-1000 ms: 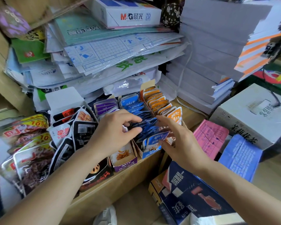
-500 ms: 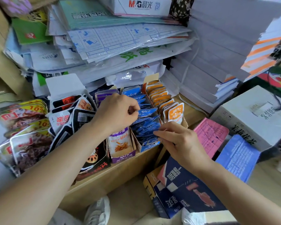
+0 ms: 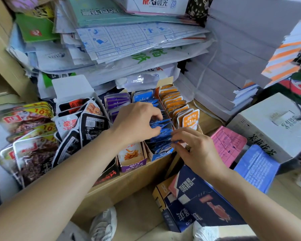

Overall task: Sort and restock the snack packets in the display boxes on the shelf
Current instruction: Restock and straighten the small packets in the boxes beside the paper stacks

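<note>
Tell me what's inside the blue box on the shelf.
The blue box holds blue packets, front ones jumbled, pinched by the left hand and right hand. Its floor and some middle packets are covered.

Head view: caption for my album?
Left hand and right hand pinch blue packets in a box between purple packets and orange packets.

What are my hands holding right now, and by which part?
Both hold blue packets in the middle display box. The left hand pinches a bunch by its upper edges; the right hand pinches the nearer ones at their right edges.
</note>
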A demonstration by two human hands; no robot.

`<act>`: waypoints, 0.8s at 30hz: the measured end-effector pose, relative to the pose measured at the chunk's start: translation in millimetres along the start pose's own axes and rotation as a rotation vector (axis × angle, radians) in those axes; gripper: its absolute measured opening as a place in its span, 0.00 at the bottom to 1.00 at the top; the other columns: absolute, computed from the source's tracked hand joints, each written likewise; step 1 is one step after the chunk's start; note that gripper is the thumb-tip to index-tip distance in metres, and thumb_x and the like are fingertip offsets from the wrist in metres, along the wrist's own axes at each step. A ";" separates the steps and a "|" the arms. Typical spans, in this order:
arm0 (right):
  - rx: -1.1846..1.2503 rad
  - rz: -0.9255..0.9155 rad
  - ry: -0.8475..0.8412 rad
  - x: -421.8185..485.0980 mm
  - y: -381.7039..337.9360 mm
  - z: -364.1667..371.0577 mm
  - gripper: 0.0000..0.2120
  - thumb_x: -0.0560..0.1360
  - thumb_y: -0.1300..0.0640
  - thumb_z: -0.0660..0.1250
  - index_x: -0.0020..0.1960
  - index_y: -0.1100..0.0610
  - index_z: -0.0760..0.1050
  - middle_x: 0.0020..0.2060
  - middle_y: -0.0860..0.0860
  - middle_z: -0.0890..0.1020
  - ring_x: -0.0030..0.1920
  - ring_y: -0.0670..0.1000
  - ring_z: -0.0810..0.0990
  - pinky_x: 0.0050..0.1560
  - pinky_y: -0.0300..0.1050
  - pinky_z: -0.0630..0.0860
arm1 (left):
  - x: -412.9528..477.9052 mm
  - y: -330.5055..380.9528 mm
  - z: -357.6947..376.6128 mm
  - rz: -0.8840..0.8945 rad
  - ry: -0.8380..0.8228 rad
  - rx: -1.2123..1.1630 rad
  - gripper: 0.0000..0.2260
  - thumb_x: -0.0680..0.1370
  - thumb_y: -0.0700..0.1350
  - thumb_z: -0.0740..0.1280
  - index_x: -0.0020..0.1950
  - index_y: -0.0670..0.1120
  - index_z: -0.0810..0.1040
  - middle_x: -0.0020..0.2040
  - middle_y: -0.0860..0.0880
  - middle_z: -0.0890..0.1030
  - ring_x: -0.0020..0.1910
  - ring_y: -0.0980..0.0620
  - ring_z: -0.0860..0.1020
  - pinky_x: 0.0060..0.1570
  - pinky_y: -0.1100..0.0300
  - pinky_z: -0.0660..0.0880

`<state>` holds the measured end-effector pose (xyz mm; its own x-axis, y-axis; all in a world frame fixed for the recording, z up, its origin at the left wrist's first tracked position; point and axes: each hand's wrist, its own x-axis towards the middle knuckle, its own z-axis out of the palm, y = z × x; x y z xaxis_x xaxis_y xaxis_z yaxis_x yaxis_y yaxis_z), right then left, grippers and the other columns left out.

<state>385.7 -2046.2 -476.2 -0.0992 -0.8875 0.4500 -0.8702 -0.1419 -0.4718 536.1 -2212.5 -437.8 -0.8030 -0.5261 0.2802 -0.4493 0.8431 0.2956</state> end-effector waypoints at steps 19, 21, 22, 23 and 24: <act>-0.110 -0.009 -0.211 -3.2 5.9 -4.8 0.14 0.77 0.62 0.71 0.62 0.58 0.81 0.64 0.52 0.80 0.65 0.50 0.79 0.62 0.36 0.73 | -1.7 -15.0 -6.2 0.237 -0.034 -0.012 0.17 0.75 0.46 0.62 0.53 0.66 0.84 0.66 0.61 0.76 0.47 0.64 0.67 0.29 0.63 0.65; -0.113 -0.011 -0.235 -4.7 6.5 -4.9 0.14 0.77 0.62 0.72 0.63 0.57 0.81 0.65 0.52 0.79 0.66 0.50 0.78 0.61 0.32 0.71 | -2.2 -12.2 -7.9 0.239 -0.092 -0.002 0.16 0.75 0.49 0.61 0.52 0.67 0.84 0.67 0.62 0.74 0.48 0.65 0.66 0.31 0.61 0.65; -0.112 -0.007 -0.243 -5.1 6.8 -5.0 0.15 0.77 0.62 0.72 0.63 0.57 0.81 0.65 0.52 0.79 0.66 0.50 0.78 0.60 0.31 0.70 | -2.8 -10.2 -8.2 0.233 -0.121 0.017 0.15 0.75 0.52 0.61 0.52 0.67 0.84 0.68 0.63 0.74 0.50 0.66 0.64 0.32 0.61 0.63; -0.110 -0.003 -0.248 -5.5 7.2 -5.4 0.15 0.77 0.62 0.72 0.63 0.57 0.80 0.66 0.52 0.78 0.66 0.51 0.78 0.59 0.31 0.70 | -3.4 -8.3 -8.5 0.224 -0.145 0.043 0.13 0.76 0.56 0.62 0.51 0.67 0.85 0.69 0.63 0.73 0.51 0.66 0.62 0.34 0.60 0.62; -0.108 0.001 -0.249 -5.9 7.6 -5.5 0.15 0.77 0.62 0.72 0.64 0.57 0.80 0.66 0.52 0.78 0.66 0.51 0.77 0.59 0.31 0.71 | -3.9 -6.7 -8.7 0.213 -0.163 0.073 0.10 0.76 0.60 0.64 0.51 0.67 0.85 0.69 0.63 0.72 0.52 0.65 0.62 0.36 0.59 0.61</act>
<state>377.0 -2039.7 -478.3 0.0099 -0.9701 0.2424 -0.9178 -0.1050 -0.3829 545.7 -2217.1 -432.9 -0.9321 -0.3160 0.1768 -0.2857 0.9418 0.1770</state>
